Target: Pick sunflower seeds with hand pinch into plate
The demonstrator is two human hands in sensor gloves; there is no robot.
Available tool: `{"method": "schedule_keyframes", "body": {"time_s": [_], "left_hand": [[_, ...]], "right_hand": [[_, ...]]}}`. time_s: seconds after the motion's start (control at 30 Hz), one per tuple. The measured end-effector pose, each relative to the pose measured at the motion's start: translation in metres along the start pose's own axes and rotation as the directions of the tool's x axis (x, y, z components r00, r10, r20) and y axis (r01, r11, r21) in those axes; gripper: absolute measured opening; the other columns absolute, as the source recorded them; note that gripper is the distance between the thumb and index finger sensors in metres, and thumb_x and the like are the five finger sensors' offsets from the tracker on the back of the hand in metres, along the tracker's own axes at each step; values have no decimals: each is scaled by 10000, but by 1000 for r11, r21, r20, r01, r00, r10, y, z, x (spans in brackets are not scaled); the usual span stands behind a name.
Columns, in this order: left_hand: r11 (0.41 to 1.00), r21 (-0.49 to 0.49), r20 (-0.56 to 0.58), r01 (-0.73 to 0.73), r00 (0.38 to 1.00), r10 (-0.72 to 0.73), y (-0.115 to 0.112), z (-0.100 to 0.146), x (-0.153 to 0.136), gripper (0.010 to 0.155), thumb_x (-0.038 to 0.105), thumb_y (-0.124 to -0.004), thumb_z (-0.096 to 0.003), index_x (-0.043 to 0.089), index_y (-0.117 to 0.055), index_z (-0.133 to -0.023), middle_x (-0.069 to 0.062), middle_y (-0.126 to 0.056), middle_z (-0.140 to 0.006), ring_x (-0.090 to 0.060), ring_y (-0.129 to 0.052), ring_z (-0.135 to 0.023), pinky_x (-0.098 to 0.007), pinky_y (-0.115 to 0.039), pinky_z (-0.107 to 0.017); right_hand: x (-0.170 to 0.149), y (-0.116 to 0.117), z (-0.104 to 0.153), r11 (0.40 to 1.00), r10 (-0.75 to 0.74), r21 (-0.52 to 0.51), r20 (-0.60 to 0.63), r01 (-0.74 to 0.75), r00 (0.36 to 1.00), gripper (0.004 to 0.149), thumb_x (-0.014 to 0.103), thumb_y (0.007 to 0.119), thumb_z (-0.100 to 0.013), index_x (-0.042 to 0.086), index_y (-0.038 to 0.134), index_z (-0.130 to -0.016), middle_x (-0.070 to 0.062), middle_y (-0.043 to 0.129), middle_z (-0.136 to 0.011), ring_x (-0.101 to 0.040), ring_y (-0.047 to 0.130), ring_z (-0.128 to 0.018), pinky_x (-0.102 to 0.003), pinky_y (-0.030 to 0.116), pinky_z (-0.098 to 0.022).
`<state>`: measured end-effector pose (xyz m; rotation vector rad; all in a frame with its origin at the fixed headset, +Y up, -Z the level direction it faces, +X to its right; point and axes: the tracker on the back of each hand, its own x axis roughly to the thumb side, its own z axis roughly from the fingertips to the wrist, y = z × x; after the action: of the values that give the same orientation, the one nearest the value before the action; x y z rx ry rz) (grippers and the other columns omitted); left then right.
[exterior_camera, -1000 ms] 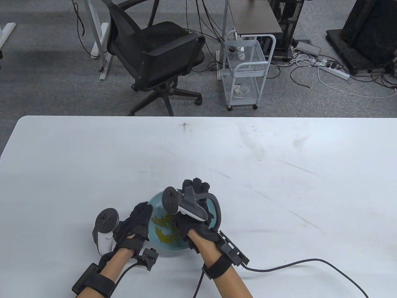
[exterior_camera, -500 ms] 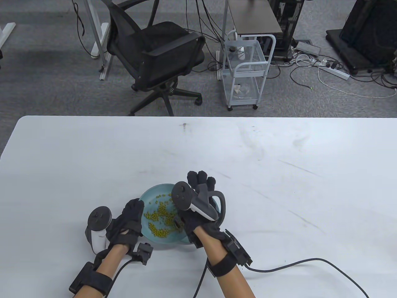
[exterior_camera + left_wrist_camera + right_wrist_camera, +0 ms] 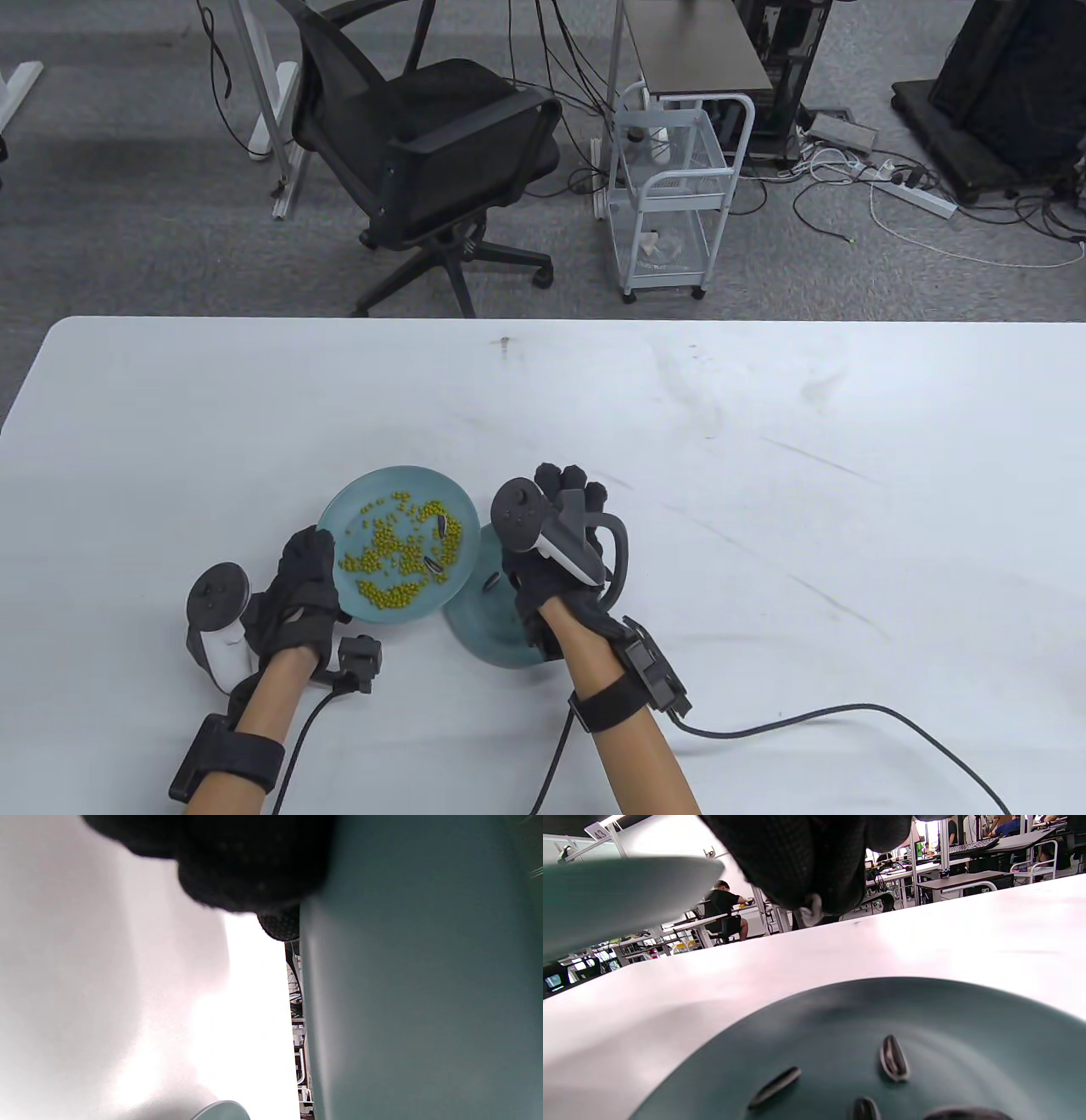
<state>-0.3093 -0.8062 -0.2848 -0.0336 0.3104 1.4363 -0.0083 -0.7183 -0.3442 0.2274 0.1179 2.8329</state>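
Note:
My left hand (image 3: 301, 577) grips the near-left rim of a teal plate (image 3: 337, 516) and holds it raised and tilted. It carries many green beans and a few striped sunflower seeds (image 3: 434, 567). Its underside (image 3: 424, 984) fills the left wrist view, with my fingers (image 3: 254, 870) against it. A second teal plate (image 3: 488, 638) lies on the table under its right edge and holds several sunflower seeds (image 3: 893, 1058). My right hand (image 3: 567, 486) hovers over this plate's far right side. Its bunched fingertips (image 3: 840, 878) pinch a small pale bit that looks like a seed.
The white table (image 3: 764, 475) stretches far and right of the plates. A black cable (image 3: 806, 722) runs from my right wrist across the near right. An office chair (image 3: 424, 161) and a white cart (image 3: 674, 187) stand beyond the far edge.
My left hand has lifted the bean plate off the lower plate and carried it left and away, uncovering the lower plate. My right hand has shifted slightly right and away.

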Motion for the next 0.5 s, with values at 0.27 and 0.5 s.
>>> {"method": "schedule_keyframes", "body": {"time_s": [0.27, 0.5], "left_hand": [[1000, -10, 1, -12, 1000, 12, -1, 1, 0, 444, 444, -594, -636, 159, -538, -971, 52, -897, -783, -115, -968, -221, -314, -826, -240], [1000, -16, 7, -10, 1000, 10, -3, 1, -1, 445, 443, -597, -634, 154, -541, -968, 50, -899, -780, -118, -969, -218, -315, -826, -237]], "right_hand": [[-4, 8, 0, 1000, -7, -26, 4, 7, 1000, 338, 216, 887, -548, -41, 893, -767, -352, 483, -1113, -671, 380, -980, -795, 299, -648], [-1, 10, 1, 1000, 16, -27, 13, -16, 1000, 349, 229, 882, -550, -36, 888, -776, -354, 477, -1112, -673, 384, -978, -794, 304, -645]]}}
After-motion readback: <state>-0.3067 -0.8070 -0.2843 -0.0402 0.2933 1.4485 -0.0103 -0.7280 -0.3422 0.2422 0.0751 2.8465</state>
